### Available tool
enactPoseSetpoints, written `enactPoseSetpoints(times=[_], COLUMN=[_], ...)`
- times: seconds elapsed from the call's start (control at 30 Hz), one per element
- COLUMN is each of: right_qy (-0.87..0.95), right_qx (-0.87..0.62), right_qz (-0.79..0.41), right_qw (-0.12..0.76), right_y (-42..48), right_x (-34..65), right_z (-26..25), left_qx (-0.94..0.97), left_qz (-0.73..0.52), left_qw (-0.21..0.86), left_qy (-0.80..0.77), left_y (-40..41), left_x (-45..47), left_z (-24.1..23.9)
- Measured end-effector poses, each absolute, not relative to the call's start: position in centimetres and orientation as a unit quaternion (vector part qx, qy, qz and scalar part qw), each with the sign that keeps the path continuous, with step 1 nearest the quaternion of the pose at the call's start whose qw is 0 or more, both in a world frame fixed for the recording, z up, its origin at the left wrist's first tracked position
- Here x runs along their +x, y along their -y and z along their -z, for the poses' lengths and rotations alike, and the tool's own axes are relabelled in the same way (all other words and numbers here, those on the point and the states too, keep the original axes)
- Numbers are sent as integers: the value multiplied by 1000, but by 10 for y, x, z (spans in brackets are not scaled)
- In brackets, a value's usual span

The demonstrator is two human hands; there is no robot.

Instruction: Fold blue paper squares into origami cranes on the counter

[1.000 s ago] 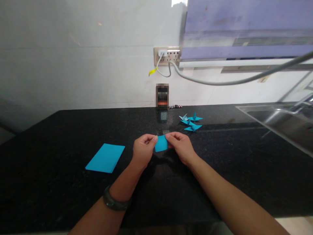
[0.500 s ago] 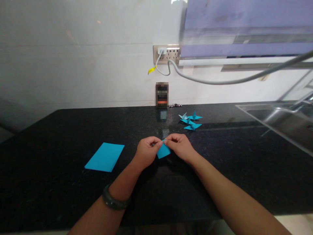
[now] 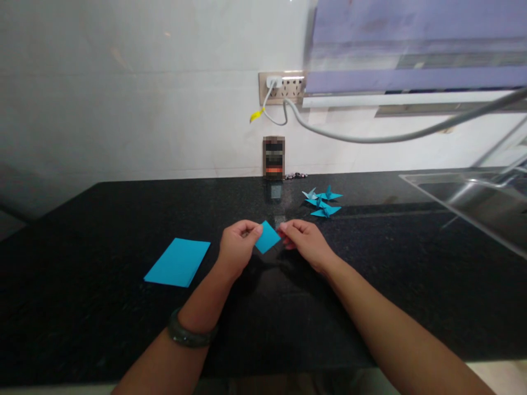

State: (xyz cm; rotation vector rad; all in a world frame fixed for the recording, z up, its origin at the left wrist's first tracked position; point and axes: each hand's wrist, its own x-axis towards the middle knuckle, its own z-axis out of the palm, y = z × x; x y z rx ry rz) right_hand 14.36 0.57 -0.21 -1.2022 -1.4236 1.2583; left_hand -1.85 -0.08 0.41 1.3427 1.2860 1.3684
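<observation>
A small folded square of blue paper (image 3: 267, 238) is held up over the black countertop, turned like a diamond. My left hand (image 3: 237, 247) pinches its left corner between thumb and fingers, hiding that corner. At the right corner is my right hand (image 3: 307, 241), its fingers loosely curled and the thumb apart from the lower fingers. Whether a fingertip touches the paper there I cannot tell. Several blue folded paper cranes (image 3: 325, 210) sit together beyond my right hand, one of them paler. To the left of my left hand lies a stack of blue paper sheets (image 3: 179, 262).
Against the wall stands an upright box-like object, blurred out (image 3: 274, 159), with a small beaded string (image 3: 296, 176) beside it. A metal sink (image 3: 486, 203) is set into the countertop (image 3: 102, 323) at right. A grey cable (image 3: 370, 139) hangs across the wall near a socket (image 3: 290, 88).
Both hands held the paper's top edge close together. Now they are farther apart, the left hand has moved left with the paper, and the right fingers have come off the top edge.
</observation>
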Motion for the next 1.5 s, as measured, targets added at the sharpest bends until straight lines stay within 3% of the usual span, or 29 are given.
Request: enactPoseSetpoints(times=[0.17,0.37,0.47,0.63,0.87,1.0,1.2,1.5], right_qy=[654,730,689,636,697,653,556,548], right_qx=[-460,-454,-476,-460,-456,-453,-437,-405], right_qz=[-404,-344,-374,-462,-404,-472,-578,-622], right_qw=[444,378,398,413,379,382,407,385], right_y=[0,-3,-6,-4,-2,-3,-5,-4], right_x=[136,143,147,142,144,145,146,147], right_z=[0,3,3,5,4,4,4,4], left_qx=[563,478,420,456,507,490,411,435], left_qz=[-489,-576,-610,-559,-504,-501,-484,-474], left_qw=[457,411,431,489,502,504,645,665], left_qy=[-484,-520,-516,-491,-487,-505,-425,-378], left_y=[11,2,-2,4,7,6,6,9], left_x=[-5,-14,-16,-7,-4,-7,-6,-8], left_z=[0,2,1,1,4,4,-2,-3])
